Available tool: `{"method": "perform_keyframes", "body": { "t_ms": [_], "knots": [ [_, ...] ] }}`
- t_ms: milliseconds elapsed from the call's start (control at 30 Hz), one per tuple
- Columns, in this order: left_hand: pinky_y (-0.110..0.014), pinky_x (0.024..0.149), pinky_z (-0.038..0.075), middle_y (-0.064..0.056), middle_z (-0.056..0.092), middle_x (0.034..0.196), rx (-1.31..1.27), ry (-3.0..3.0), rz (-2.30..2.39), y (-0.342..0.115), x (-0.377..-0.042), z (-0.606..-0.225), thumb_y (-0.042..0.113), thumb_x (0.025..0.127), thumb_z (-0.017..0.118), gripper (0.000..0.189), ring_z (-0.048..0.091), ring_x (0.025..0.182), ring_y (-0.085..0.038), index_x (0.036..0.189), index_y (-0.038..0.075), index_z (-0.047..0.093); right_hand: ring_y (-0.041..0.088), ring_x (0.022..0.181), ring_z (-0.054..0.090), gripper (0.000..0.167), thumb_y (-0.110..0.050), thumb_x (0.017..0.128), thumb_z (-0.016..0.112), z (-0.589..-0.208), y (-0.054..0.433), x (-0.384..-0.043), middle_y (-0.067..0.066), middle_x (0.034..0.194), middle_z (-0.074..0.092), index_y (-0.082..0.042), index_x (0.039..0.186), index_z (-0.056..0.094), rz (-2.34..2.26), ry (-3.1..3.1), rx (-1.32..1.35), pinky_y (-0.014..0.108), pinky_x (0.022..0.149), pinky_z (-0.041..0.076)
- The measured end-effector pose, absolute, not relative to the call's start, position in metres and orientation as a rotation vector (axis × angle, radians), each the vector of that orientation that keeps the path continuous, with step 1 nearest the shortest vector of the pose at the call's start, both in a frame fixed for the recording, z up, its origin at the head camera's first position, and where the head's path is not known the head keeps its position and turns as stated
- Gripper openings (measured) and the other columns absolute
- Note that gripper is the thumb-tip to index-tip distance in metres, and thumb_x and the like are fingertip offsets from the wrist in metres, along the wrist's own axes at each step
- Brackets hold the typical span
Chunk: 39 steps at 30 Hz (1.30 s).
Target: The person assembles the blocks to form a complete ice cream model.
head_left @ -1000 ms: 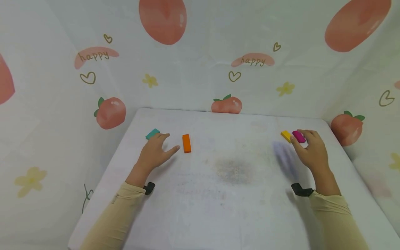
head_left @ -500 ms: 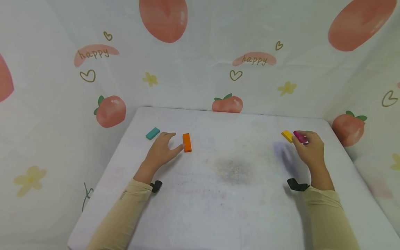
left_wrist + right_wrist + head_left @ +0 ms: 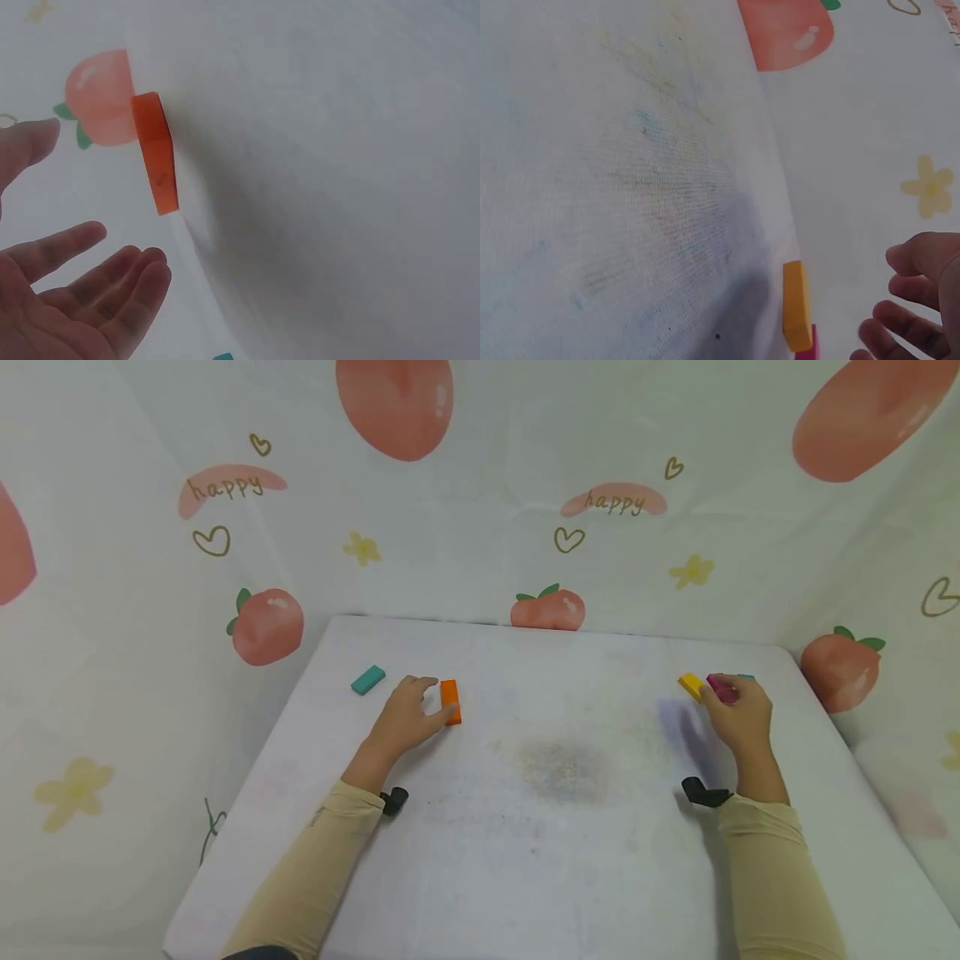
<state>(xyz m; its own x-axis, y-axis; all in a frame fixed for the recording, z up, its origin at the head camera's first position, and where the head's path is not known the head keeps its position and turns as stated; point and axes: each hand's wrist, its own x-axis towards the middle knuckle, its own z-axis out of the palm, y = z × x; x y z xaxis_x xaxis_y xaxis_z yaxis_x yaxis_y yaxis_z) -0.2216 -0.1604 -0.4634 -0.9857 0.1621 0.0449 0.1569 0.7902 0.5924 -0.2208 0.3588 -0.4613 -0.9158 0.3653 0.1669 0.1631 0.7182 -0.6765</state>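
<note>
My left hand (image 3: 408, 714) reaches over the orange block (image 3: 449, 693), its fingers spread and its thumb overlapping the block's near end in the head view. In the left wrist view a gap shows between the fingers and the orange block (image 3: 156, 150), and the palm holds nothing. My right hand (image 3: 742, 718) hovers at the magenta block (image 3: 723, 692), partly covering it, with the thumb near the yellow block (image 3: 690, 686). From the right wrist, loosely bent fingers (image 3: 907, 330) appear apart from the yellow block (image 3: 796, 304); a sliver of magenta shows behind it.
A teal block (image 3: 368, 680) lies left of my left hand. Just beyond my right fingers peeks a blue piece (image 3: 746, 676), mostly hidden. The white tabletop (image 3: 525, 877) carries faint stains and ends at a patterned cloth backdrop (image 3: 465, 543).
My left hand has shifted right, away from the teal block and onto the orange one. The right hand has drifted slightly left, uncovering a bit of the blue piece. The blocks stay put.
</note>
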Motion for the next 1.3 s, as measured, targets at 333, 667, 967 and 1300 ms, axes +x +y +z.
{"method": "perform_keyframes", "body": {
  "t_ms": [333, 667, 967, 1300],
  "knots": [
    [-0.05, 0.104, 0.056, -0.02, 0.062, 0.133, 0.229, 2.925, 1.026, -0.147, -0.23, -0.46, 0.047, 0.097, 0.074, 0.069, 0.061, 0.118, -0.034, 0.147, 0.001, 0.058, 0.035, 0.113, 0.053, 0.046, -0.024, 0.103, 0.059, -0.472, 0.363, -0.232, 0.028, 0.126, 0.061, 0.007, 0.137, 0.064, 1.036, -2.651, -0.41, 0.028, 0.084, 0.038],
    [-0.05, 0.11, 0.053, -0.022, 0.061, 0.136, 0.195, 2.916, 0.916, -0.139, -0.237, -0.46, 0.043, 0.099, 0.073, 0.067, 0.058, 0.123, -0.036, 0.147, -0.001, 0.057, 0.035, 0.113, 0.053, 0.049, -0.025, 0.106, 0.059, -0.477, 0.368, -0.238, 0.03, 0.13, 0.06, 0.008, 0.141, 0.062, 1.059, -2.721, -0.418, 0.02, 0.078, 0.039],
    [-0.045, 0.099, 0.057, -0.023, 0.063, 0.126, 0.204, 2.895, 0.92, -0.136, -0.241, -0.458, 0.034, 0.098, 0.075, 0.062, 0.059, 0.113, -0.034, 0.142, -0.006, 0.06, 0.034, 0.105, 0.053, 0.048, -0.022, 0.104, 0.059, -0.475, 0.371, -0.241, 0.029, 0.119, 0.061, 0.012, 0.137, 0.063, 1.032, -2.775, -0.417, 0.015, 0.07, 0.039],
    [-0.04, 0.09, 0.059, -0.022, 0.066, 0.125, 0.168, 2.867, 0.949, -0.133, -0.245, -0.46, 0.029, 0.096, 0.078, 0.058, 0.062, 0.107, -0.031, 0.138, -0.008, 0.062, 0.045, 0.111, 0.057, 0.045, -0.013, 0.103, 0.057, -0.475, 0.371, -0.242, 0.037, 0.123, 0.06, 0.018, 0.136, 0.059, 0.965, -2.846, -0.377, 0.054, 0.096, 0.056]
  ]
}}
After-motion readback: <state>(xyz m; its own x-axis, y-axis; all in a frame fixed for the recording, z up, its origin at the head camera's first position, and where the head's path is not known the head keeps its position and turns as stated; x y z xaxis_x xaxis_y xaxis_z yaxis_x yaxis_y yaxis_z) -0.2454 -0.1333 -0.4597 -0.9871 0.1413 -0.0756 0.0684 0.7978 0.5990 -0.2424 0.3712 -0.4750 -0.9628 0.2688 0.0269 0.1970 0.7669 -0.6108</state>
